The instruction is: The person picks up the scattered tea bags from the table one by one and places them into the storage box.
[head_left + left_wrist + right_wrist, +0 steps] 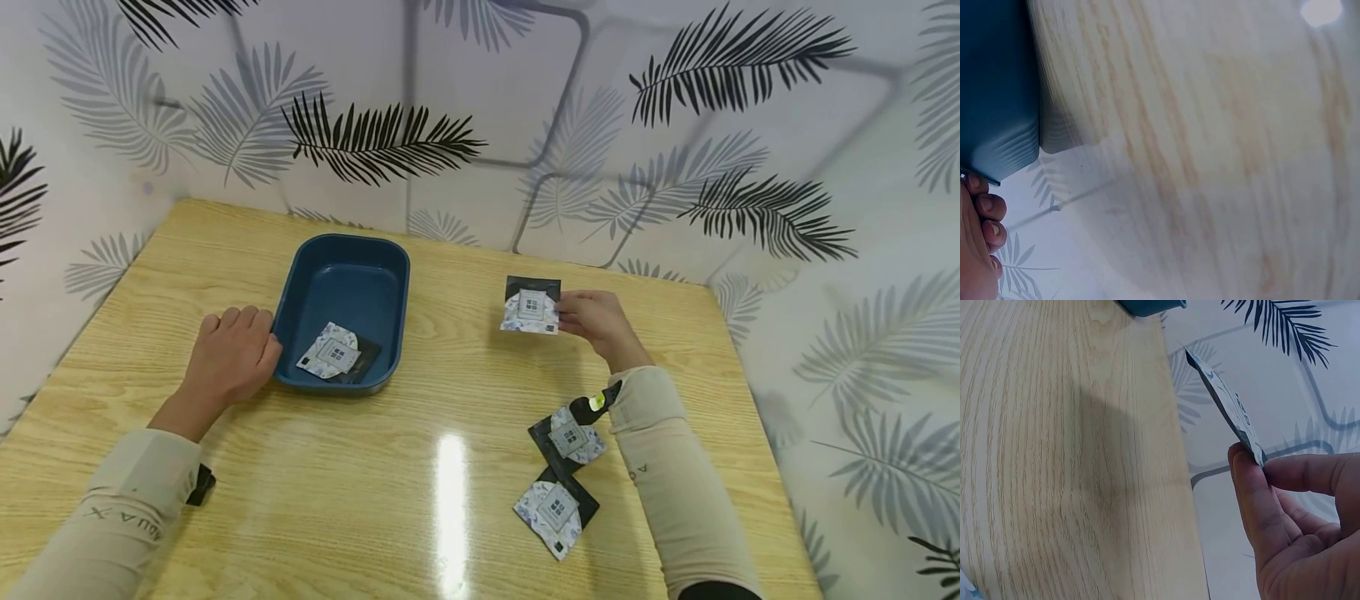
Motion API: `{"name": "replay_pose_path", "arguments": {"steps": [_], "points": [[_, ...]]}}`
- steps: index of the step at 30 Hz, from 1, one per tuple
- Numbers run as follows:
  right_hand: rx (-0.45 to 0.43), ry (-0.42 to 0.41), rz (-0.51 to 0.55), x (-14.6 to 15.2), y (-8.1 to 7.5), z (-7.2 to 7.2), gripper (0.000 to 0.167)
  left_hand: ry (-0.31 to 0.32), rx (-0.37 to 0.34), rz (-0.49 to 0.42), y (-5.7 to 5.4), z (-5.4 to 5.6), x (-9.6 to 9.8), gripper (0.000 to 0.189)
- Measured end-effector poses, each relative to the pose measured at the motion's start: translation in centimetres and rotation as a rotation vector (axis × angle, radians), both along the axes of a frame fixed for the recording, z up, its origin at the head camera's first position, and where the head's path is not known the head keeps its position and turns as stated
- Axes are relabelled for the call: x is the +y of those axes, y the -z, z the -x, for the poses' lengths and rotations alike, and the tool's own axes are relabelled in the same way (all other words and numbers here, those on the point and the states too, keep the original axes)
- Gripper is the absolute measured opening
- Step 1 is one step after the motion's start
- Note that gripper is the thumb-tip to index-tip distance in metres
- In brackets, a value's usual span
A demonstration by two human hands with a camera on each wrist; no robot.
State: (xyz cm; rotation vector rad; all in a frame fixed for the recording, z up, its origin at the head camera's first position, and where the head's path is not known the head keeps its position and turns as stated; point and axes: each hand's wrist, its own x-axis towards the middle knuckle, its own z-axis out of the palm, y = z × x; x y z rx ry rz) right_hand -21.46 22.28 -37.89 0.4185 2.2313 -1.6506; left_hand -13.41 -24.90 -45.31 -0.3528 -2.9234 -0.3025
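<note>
A: How is the flat, square, black-and-white packet with the floral print [530, 307] held?

B: It is pinched at its right edge by the thumb and fingers of the right hand [600, 321], above the pale, wood-grained table [337, 483], where its shadow is cast. By such an edge grip, most of the printed face is left uncovered.

A: And the left hand [234, 357]?

B: It is placed well apart from the right, at the left side of the dark-blue, rounded rectangular bin [341, 304]. The rim is gripped with curled fingers, presumably so that sliding is prevented.

A: Where are the matching packets placed?

B: One packet [337, 354] is laid inside the bin, at its near end. Two more, an upper [568, 437] and a lower [557, 508], are set beside the right forearm, probably for easy reach; whether their corners overlap or merely touch cannot be told.
</note>
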Motion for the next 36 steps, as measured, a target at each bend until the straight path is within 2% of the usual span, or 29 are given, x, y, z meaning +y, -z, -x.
{"name": "replay_pose_path", "arguments": {"steps": [5,18,36], "points": [[0.001,-0.039,-0.004,-0.2,-0.1,0.3,0.043,-0.002,-0.018,-0.007,0.1,0.1,0.0,0.022],[0.004,-0.064,0.018,-1.9,-0.2,0.8,0.042,0.006,0.01,0.008,0.2,0.5,0.0,0.021],[0.018,-0.091,0.047,-4.2,-0.4,1.0,0.038,-0.007,-0.024,0.02,0.0,0.0,0.0,0.021]]}}
